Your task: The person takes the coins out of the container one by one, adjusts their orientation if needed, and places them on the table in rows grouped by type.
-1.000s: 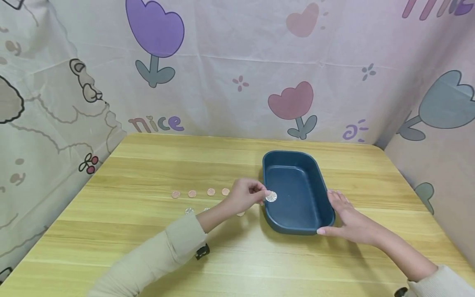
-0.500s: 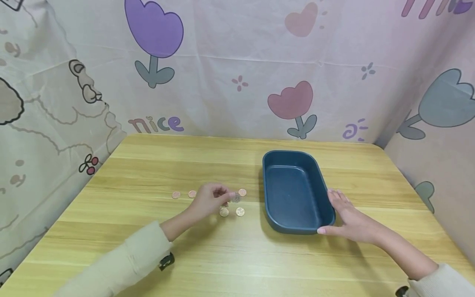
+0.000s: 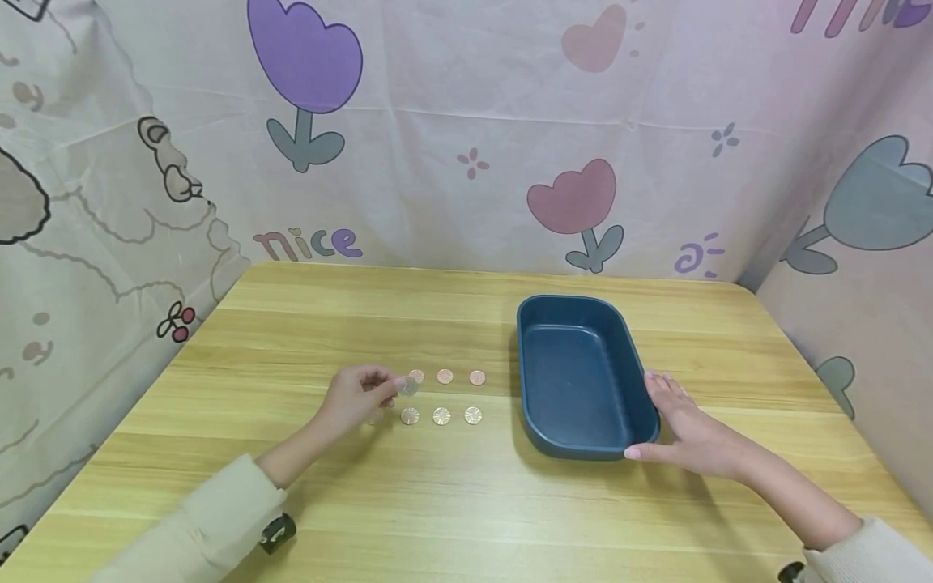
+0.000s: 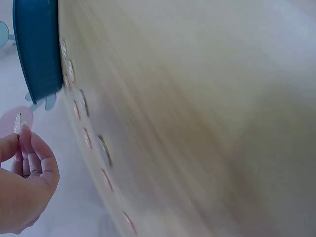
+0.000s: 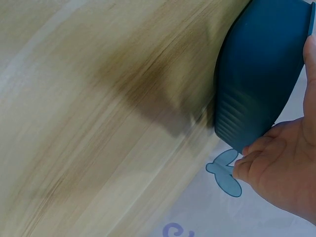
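Note:
My left hand point(image 3: 357, 402) pinches a silvery coin point(image 3: 409, 386) between thumb and fingers, held up over the rows of coins. The same pinched coin point(image 4: 18, 123) shows edge-on in the left wrist view. Behind it runs a row of copper-coloured coins point(image 3: 445, 376), its left end hidden by the hand. A nearer row holds paler, shiny coins point(image 3: 440, 416), one partly covered by the hand. My right hand point(image 3: 681, 429) rests against the near right corner of a dark blue rectangular container point(image 3: 576, 452), fingers along its side and thumb at the front rim.
The container's inside shows bare, to the right of the coins. A wood-grain table point(image 3: 466, 510) carries everything. Printed cloth point(image 3: 437, 210) hangs close behind its back edge and along both sides.
My left hand has moved left with the coin, from the container's left rim across the rows of coins. The right hand and container have stayed put.

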A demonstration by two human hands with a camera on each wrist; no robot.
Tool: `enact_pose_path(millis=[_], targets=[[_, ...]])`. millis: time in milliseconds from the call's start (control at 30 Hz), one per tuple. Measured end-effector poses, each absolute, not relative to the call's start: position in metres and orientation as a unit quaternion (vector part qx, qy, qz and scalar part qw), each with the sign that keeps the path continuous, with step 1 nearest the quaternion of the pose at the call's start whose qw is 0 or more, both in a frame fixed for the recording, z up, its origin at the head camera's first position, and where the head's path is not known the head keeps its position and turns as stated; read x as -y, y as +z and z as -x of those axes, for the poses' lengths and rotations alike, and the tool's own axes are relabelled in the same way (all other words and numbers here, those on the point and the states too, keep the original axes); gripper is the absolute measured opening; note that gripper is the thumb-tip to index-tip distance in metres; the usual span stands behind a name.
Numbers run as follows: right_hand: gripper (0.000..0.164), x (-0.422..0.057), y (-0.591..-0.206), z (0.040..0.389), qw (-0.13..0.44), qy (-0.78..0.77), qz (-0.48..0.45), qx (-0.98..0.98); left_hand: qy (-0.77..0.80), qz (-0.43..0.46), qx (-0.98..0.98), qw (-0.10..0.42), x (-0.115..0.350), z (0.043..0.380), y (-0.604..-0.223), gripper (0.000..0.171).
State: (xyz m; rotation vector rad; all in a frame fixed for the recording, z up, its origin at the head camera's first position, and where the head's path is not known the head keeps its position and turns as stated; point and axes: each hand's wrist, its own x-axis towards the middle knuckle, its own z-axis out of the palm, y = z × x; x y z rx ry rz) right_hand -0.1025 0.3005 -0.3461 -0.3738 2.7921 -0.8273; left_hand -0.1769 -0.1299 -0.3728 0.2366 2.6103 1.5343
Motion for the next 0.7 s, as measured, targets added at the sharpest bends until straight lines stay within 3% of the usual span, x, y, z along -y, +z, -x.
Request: enact_pose_path(millis=[400, 700], targets=[[0.112, -0.3, -0.347, 0.102, 0.104, -0.28, 0.128, -0.946, 0.452, -0.066, -0.889, 0.033, 0.17, 0.171, -0.377, 0.022], [0.112, -0.301, -0.347, 0.103, 0.105, -0.276, 0.126, -0.947, 0.401, -0.03, -0.913, 0.07, 0.194, 0.169, -0.383, 0.018]])
